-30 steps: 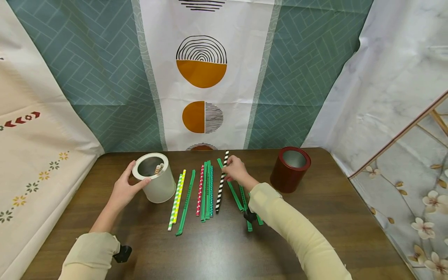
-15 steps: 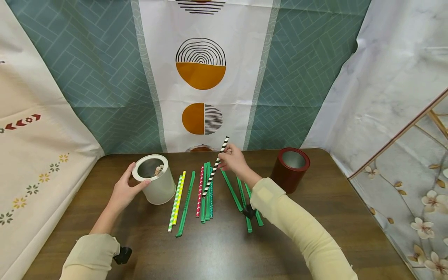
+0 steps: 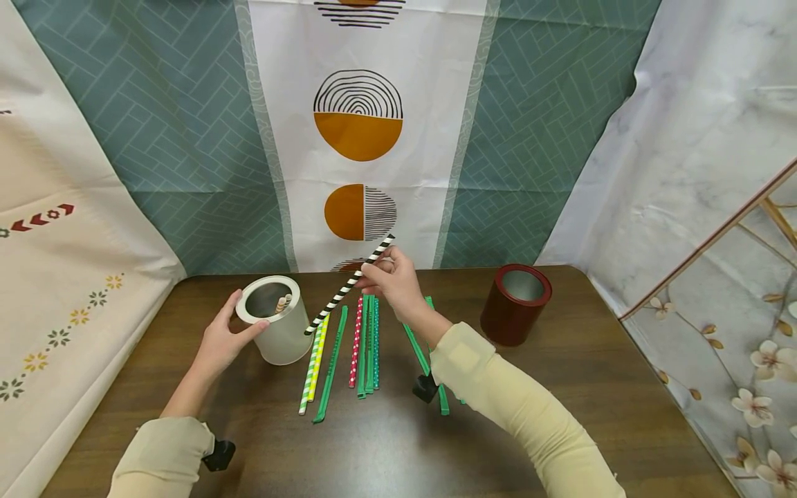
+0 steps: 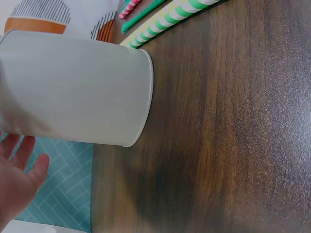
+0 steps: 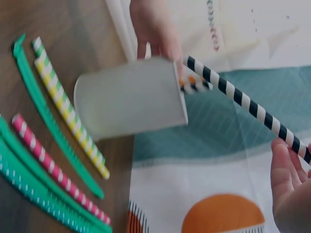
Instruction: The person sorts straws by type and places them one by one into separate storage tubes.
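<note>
My right hand (image 3: 394,282) pinches a black-and-white striped paper straw (image 3: 350,283) near its upper end, above the table. The straw tilts, its lower end pointing left toward the white can (image 3: 283,335). In the right wrist view the straw (image 5: 248,103) crosses beyond the mouth of the can (image 5: 131,99). My left hand (image 3: 225,332) holds the can at its rim, thumb on the near side and fingers on the left. Inside the can stand a few straws (image 3: 282,303). In the left wrist view part of the left hand (image 4: 19,174) lies against the can (image 4: 77,87).
Right of the can lie a green-striped straw (image 3: 310,377), a yellow straw (image 3: 319,363), a green wrapped straw (image 3: 332,363), a red dotted straw (image 3: 355,346) and several more green ones (image 3: 369,353). A dark red can (image 3: 515,308) stands at the right. More green wrapped straws (image 3: 416,346) lie under the right arm.
My right hand has lifted the black-and-white straw off the table and carried it left toward the white can, tilting it more. The left hand stays on the can.
</note>
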`<state>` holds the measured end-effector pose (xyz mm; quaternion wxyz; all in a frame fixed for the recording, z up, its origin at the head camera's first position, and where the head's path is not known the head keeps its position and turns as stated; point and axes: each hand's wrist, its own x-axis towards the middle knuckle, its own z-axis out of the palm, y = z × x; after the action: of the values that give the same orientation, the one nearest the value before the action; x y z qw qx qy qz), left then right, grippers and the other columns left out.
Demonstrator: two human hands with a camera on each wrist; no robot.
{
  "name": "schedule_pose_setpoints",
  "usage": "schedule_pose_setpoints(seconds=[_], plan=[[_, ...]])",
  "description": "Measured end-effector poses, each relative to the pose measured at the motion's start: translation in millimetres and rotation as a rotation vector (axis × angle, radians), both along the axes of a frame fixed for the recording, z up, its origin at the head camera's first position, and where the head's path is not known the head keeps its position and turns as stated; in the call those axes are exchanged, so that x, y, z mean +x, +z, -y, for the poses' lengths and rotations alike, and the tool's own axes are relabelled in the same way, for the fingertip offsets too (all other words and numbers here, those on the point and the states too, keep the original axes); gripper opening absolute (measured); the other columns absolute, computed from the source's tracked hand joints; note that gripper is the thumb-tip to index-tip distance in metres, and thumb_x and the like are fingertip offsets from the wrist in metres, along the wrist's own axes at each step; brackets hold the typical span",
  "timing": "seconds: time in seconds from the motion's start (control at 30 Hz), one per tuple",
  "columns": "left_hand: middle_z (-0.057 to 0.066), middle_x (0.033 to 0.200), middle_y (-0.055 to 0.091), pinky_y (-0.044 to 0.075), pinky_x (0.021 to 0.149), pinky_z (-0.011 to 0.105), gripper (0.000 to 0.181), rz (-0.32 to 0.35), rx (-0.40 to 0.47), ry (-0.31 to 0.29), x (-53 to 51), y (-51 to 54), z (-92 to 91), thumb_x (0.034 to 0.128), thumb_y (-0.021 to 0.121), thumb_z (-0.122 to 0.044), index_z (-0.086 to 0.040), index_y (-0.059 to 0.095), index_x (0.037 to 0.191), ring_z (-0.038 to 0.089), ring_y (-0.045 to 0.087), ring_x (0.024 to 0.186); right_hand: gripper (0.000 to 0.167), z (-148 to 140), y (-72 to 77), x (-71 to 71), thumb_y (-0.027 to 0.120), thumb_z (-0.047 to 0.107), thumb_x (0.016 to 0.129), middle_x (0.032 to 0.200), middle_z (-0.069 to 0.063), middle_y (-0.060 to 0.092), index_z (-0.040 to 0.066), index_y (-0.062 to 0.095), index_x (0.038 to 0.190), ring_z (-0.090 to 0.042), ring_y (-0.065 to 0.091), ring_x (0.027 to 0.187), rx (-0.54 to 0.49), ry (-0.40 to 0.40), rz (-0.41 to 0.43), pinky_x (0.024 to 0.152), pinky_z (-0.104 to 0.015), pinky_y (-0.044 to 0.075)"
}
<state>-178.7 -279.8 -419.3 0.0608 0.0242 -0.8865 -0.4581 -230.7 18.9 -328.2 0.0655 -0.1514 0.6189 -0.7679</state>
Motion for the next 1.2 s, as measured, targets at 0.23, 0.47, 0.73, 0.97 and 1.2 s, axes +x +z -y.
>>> schedule_pose_setpoints(seconds=[0.23, 0.47, 0.73, 0.97, 1.2], plan=[[0.016, 0.147, 0.012, 0.028, 0.093, 0.058, 0.086, -0.002, -0.004, 0.004, 0.1, -0.3, -0.2, 0.0808, 0.061, -0.036, -0.015, 0.006, 0.144, 0.041, 0.021, 0.129, 0.015, 19.0, 1.7, 12.5, 0.052, -0.003, 0.085, 0.076, 0.001, 0.06, 0.008, 0.043, 0.091, -0.008, 0.063, 0.063, -0.128, 0.02, -0.032, 0.059, -0.021, 0.052], [0.016, 0.147, 0.013, 0.028, 0.094, 0.058, 0.087, -0.006, -0.004, 0.01, -0.3, 0.0, -0.4, 0.0803, 0.062, -0.036, -0.015, 0.007, 0.144, 0.04, 0.021, 0.129, 0.017, 38.1, -2.6, 15.6, 0.052, -0.004, 0.084, 0.081, -0.002, 0.059, 0.001, 0.044, 0.098, -0.016, 0.064, 0.071, -0.148, -0.014, -0.053, 0.063, -0.022, 0.052], [0.017, 0.147, 0.013, 0.029, 0.093, 0.057, 0.086, -0.007, -0.003, 0.004, 0.6, -0.6, -0.4, 0.0808, 0.061, -0.036, -0.014, 0.006, 0.144, 0.04, 0.023, 0.127, 0.021, 52.9, -13.2, 13.5, 0.054, -0.003, 0.084, 0.094, -0.026, 0.058, -0.003, 0.043, 0.103, -0.023, 0.065, 0.076, -0.08, -0.064, -0.064, 0.068, -0.028, 0.053], [0.014, 0.148, 0.011, 0.026, 0.094, 0.058, 0.087, -0.009, -0.003, 0.005, 0.3, 0.5, -0.8, 0.0804, 0.062, -0.036, -0.014, 0.006, 0.144, 0.04, 0.019, 0.13, 0.025, 59.3, -19.3, 14.4, 0.054, -0.001, 0.084, 0.09, -0.018, 0.058, -0.008, 0.042, 0.104, -0.031, 0.063, 0.081, -0.037, -0.105, -0.099, 0.075, -0.043, 0.05], [0.014, 0.148, 0.011, 0.023, 0.095, 0.06, 0.087, -0.009, -0.002, 0.004, 0.1, 0.2, -0.7, 0.0802, 0.062, -0.037, -0.016, 0.006, 0.144, 0.039, 0.015, 0.132, 0.022, 61.7, -23.0, 12.9, 0.055, 0.0, 0.083, 0.094, -0.026, 0.058, -0.006, 0.045, 0.102, -0.039, 0.06, 0.084, 0.013, -0.122, -0.146, 0.068, -0.029, 0.052]])
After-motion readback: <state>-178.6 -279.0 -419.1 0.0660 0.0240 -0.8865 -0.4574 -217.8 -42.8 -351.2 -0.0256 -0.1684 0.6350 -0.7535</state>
